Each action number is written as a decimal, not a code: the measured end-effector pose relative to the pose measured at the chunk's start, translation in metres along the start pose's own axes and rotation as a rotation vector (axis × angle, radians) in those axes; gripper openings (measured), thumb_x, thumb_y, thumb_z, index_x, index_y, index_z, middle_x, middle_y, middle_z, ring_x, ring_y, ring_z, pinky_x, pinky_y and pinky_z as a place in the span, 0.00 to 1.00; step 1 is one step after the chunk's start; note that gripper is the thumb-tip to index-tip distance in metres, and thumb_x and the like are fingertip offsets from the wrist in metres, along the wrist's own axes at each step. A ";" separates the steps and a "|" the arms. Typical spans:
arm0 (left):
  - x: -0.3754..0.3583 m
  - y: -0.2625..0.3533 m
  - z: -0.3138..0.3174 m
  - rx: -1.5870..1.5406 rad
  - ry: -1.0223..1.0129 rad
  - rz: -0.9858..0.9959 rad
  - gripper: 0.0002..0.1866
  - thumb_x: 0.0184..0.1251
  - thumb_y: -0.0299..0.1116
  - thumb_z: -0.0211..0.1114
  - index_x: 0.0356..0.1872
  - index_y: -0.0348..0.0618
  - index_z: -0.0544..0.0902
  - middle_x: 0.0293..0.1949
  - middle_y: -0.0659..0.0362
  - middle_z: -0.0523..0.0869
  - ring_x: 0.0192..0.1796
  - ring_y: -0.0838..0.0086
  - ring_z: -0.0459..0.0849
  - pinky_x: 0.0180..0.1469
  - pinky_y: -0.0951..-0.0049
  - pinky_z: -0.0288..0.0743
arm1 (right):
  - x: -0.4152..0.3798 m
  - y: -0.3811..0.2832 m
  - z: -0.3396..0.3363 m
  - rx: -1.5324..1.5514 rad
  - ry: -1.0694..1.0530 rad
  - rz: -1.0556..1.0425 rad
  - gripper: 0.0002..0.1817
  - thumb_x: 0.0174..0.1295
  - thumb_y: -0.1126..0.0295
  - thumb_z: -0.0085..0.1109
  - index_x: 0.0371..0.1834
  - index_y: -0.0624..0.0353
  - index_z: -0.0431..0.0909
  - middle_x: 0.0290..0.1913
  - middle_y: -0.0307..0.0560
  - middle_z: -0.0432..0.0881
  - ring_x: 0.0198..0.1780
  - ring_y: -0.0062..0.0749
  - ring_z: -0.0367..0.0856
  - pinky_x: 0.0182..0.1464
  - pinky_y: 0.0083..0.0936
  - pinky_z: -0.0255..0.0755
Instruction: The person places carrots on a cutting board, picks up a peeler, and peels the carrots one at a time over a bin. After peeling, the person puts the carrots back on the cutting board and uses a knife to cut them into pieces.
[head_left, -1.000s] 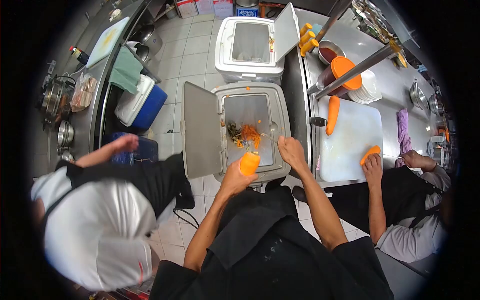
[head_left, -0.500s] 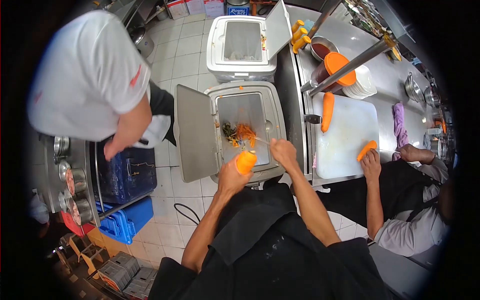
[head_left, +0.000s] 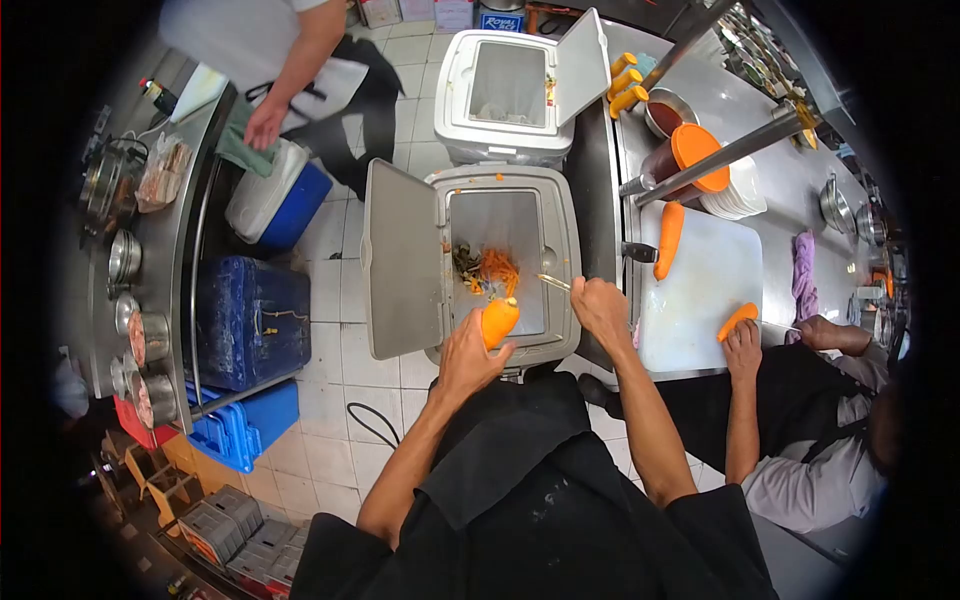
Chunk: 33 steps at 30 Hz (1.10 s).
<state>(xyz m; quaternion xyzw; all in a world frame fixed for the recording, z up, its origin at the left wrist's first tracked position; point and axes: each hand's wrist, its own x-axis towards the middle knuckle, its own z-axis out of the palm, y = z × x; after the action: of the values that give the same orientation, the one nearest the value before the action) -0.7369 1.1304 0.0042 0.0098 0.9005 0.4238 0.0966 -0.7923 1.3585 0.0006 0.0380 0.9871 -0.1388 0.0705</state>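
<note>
My left hand (head_left: 470,358) is wrapped round a thick orange carrot (head_left: 499,322), its stem end pointing up and away from me. Just to the right, my right hand (head_left: 601,306) grips a thin peeler (head_left: 553,282) whose tip points left, apart from the carrot. Both hands are over the near edge of an open grey bin (head_left: 562,235). Orange peelings (head_left: 497,268) and dark green scraps (head_left: 465,262) lie inside it.
A white bin (head_left: 455,115) stands beyond. At right, a co-worker's hand (head_left: 742,346) holds a carrot on a white cutting board (head_left: 700,285), beside a knife. Another person (head_left: 330,90) stands at upper left near a blue cooler (head_left: 297,208). The grey lid (head_left: 400,260) stands open leftward.
The peeler has moved away from the carrot to the right, and my right hand is farther right. The person at left has moved up and away, uncovering the cooler.
</note>
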 end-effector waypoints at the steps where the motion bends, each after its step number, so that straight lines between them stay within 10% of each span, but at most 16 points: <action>1: -0.005 0.003 -0.002 -0.091 -0.011 0.036 0.22 0.53 0.37 0.71 0.45 0.38 0.75 0.35 0.41 0.85 0.40 0.42 0.84 0.41 0.51 0.76 | -0.006 0.001 -0.002 -0.057 -0.045 -0.060 0.26 0.67 0.60 0.39 0.20 0.66 0.81 0.27 0.64 0.82 0.31 0.61 0.83 0.37 0.51 0.76; 19: -0.012 -0.012 0.022 0.128 0.013 -0.055 0.17 0.50 0.35 0.70 0.40 0.38 0.78 0.29 0.39 0.84 0.34 0.42 0.84 0.38 0.49 0.77 | -0.039 -0.065 -0.017 0.021 -0.201 -0.175 0.22 0.65 0.62 0.42 0.23 0.63 0.82 0.27 0.61 0.83 0.28 0.59 0.83 0.34 0.51 0.77; 24: -0.015 -0.008 0.016 0.118 -0.025 -0.127 0.24 0.50 0.38 0.72 0.48 0.38 0.79 0.35 0.41 0.86 0.40 0.45 0.84 0.44 0.54 0.78 | -0.013 0.012 0.018 0.015 -0.116 0.019 0.25 0.66 0.59 0.41 0.21 0.64 0.82 0.28 0.62 0.83 0.33 0.61 0.83 0.38 0.52 0.76; 33: -0.011 -0.023 0.031 -0.458 0.012 -0.046 0.19 0.58 0.34 0.73 0.45 0.41 0.73 0.29 0.60 0.79 0.27 0.73 0.79 0.30 0.72 0.74 | -0.042 0.000 0.038 0.244 -0.119 0.191 0.31 0.67 0.49 0.43 0.23 0.67 0.83 0.26 0.65 0.82 0.33 0.62 0.83 0.41 0.52 0.75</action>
<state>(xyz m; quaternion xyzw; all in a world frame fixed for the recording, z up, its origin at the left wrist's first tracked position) -0.7190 1.1381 -0.0306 -0.0355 0.7814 0.6148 0.1009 -0.7459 1.3460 -0.0289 0.1318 0.9489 -0.2522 0.1364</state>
